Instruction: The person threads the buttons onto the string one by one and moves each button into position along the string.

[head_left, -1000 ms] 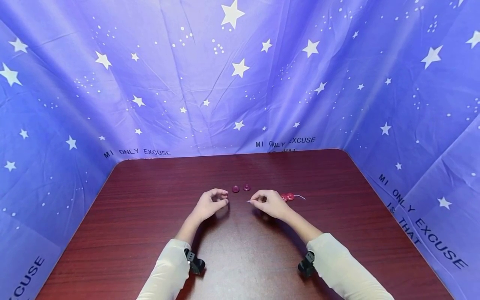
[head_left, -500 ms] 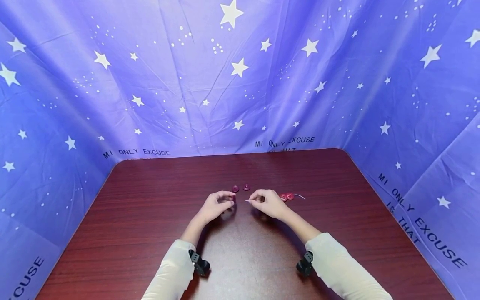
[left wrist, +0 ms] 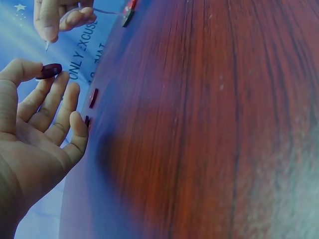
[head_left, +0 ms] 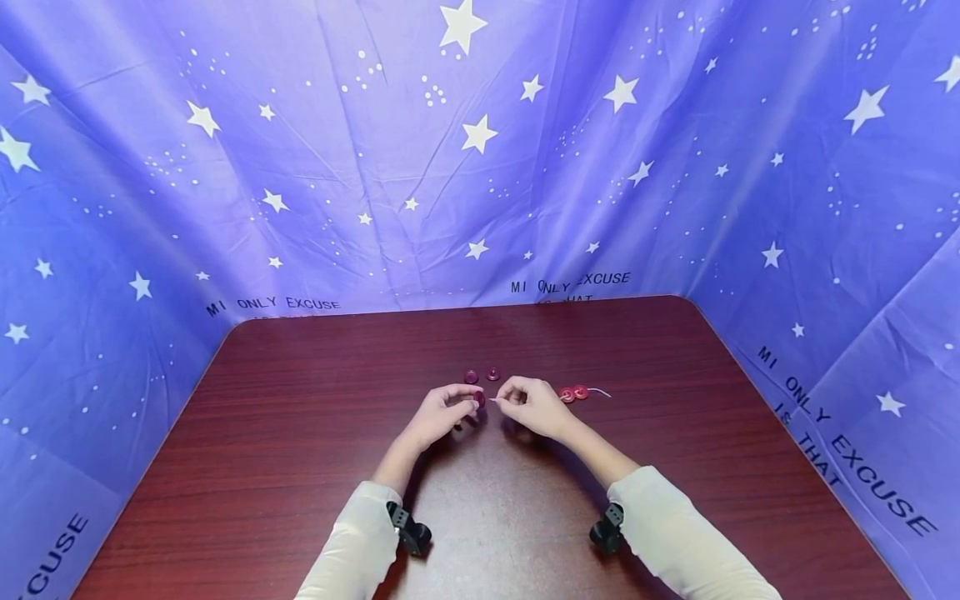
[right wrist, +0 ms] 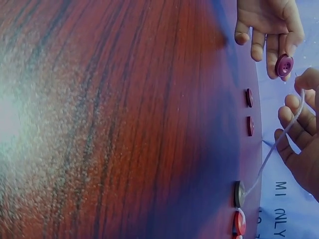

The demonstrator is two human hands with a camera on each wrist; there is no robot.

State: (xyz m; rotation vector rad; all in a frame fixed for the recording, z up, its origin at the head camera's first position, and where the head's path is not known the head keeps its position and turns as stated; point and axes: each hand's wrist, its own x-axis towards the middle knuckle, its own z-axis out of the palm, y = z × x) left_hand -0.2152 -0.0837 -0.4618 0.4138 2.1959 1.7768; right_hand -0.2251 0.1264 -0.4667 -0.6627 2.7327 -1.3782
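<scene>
Between thumb and fingertips my left hand (head_left: 441, 414) pinches a dark maroon button (right wrist: 284, 65), whose small holes show in the right wrist view. My right hand (head_left: 536, 408) pinches a white string (right wrist: 277, 142) near its end, and a short tip pokes out toward the button; a small gap parts the two. From my right fingers the string runs down to a dark button (right wrist: 239, 193) and a red button (right wrist: 240, 222) threaded on it, lying on the table. In the head view these strung red buttons (head_left: 580, 392) sit right of my right hand, a string tail (head_left: 600, 392) beyond them.
Two loose maroon buttons lie on the table behind my hands, a left one (head_left: 471, 377) and a right one (head_left: 492, 374). The dark red wooden table (head_left: 315, 367) meets a blue star-patterned curtain (head_left: 420, 167) at its back and sides.
My left hand has moved right with the maroon button, close to the string tip. My right hand has stayed nearly still, still holding the string.
</scene>
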